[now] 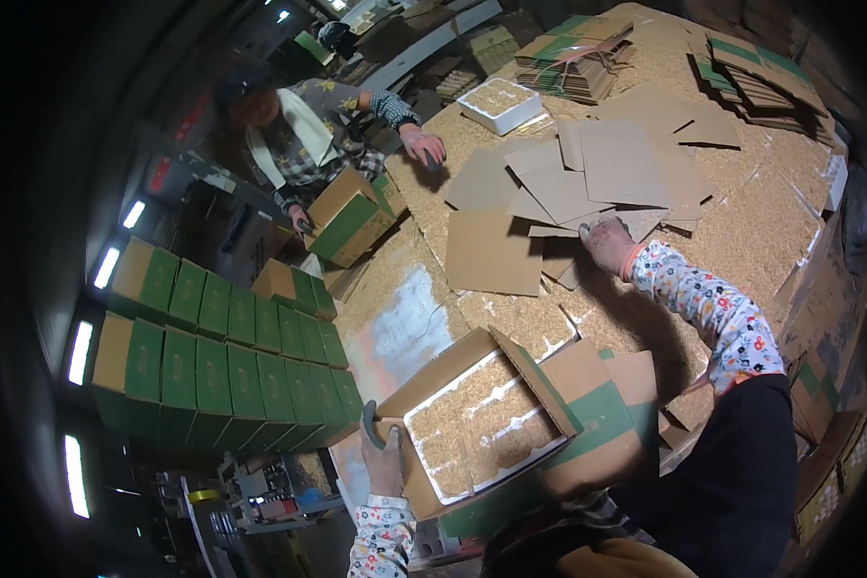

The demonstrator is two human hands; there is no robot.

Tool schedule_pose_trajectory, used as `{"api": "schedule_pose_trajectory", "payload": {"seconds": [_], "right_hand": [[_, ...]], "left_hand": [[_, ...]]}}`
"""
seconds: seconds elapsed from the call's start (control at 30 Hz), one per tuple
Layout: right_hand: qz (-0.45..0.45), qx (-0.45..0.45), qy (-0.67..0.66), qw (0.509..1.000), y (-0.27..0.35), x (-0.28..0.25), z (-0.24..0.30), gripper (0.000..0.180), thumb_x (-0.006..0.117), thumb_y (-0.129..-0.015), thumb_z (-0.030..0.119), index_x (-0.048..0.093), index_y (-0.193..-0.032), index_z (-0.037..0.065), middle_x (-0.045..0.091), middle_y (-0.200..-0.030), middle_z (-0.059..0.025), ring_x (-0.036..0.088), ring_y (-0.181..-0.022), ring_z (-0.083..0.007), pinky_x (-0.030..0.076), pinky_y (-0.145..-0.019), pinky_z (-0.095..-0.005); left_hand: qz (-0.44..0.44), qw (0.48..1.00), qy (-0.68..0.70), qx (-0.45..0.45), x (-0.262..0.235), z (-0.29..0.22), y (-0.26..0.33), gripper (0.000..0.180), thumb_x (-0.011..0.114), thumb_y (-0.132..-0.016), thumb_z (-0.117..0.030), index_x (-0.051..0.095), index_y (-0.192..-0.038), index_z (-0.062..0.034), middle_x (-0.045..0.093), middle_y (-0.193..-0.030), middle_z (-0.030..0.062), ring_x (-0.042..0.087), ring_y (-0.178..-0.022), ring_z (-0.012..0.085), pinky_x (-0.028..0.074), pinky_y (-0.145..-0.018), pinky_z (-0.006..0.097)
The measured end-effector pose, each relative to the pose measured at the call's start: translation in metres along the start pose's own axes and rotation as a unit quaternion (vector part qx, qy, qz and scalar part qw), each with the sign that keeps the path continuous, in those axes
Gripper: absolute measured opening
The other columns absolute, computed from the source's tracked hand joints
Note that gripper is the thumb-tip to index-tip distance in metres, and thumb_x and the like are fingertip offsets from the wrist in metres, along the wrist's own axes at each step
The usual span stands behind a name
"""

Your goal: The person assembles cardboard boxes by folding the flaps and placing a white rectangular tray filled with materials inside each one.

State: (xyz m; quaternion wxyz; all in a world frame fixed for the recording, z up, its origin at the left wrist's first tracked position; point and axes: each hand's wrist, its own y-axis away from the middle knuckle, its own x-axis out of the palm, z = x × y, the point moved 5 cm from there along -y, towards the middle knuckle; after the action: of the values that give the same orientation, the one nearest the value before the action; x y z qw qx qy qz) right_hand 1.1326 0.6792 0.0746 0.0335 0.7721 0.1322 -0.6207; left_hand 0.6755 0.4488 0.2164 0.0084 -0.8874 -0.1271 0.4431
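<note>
My left hand [383,467], in a glove with dark fingertips, grips the left wall of an open carton [443,380] close to my body. Inside the carton sits a white foam tray [416,445] covered with sawdust-like filling [472,419]. Reaching out to the right, my right hand [607,246] has its fingers closed at the near edge of a loose cardboard sheet [636,223]. Its fingertips are partly hidden. More flat cardboard sheets [494,252] overlap around and beyond that hand.
Across the table a co-worker [308,125] handles a green-and-brown carton [352,217]. Many similar cartons [202,299] are stacked at left. Bundled flat cartons [578,58] and a filled foam tray [499,104] lie on the sawdust-strewn table [751,193]. Folded cartons [597,414] lean beside mine.
</note>
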Motion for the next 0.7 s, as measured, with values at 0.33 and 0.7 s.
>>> {"api": "schedule_pose_trajectory", "payload": {"seconds": [0.33,0.7], "right_hand": [[-0.121,0.033,0.027,0.992,0.081,-0.265,0.092,0.063,0.046,-0.085,0.011,0.021,-0.142,0.004,0.061,-0.097,-0.0179,0.065,-0.077,-0.0254,0.051,-0.06,-0.0341],[0.104,-0.278,-0.42,0.857,0.182,-0.273,0.415,0.036,0.06,-0.077,0.023,0.059,-0.107,0.003,0.064,-0.085,-0.0212,0.061,-0.084,-0.0389,0.048,-0.079,-0.0434]], "left_hand": [[-0.027,0.982,0.146,0.116,-0.006,0.082,-0.006,0.052,0.06,-0.083,-0.015,0.042,-0.13,-0.0008,0.047,-0.126,0.0209,0.044,-0.118,0.0353,0.034,-0.101,0.04],[0.147,0.941,0.04,0.303,-0.061,0.04,0.035,0.037,0.049,-0.087,-0.016,0.051,-0.123,-0.0107,0.057,-0.113,0.0194,0.054,-0.106,0.0365,0.042,-0.092,0.041]]}}
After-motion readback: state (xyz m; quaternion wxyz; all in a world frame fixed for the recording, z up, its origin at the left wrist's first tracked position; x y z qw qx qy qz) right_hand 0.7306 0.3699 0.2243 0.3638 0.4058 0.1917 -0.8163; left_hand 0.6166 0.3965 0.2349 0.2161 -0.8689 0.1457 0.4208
